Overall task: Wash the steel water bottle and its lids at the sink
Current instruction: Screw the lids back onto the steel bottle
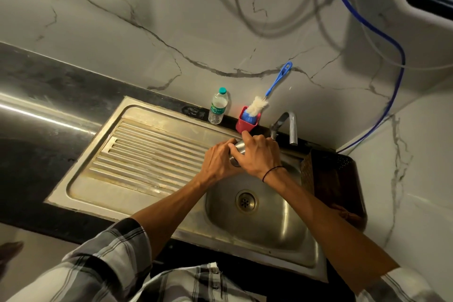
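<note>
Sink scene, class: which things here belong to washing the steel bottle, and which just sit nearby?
Belong to the job:
steel bottle, held by left hand and right hand
sink
tap
bottle brush

Just sitting nearby:
plastic water bottle
blue hose

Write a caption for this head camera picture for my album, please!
Both hands, left and right, grip the steel water bottle over the sink.

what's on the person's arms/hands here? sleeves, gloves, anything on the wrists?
No gloves: left hand and right hand are bare. Forearms bare too; grey-and-white plaid sleeves sit pushed up near the elbows. A thin black band circles the right wrist. No watch or rings visible.
</note>
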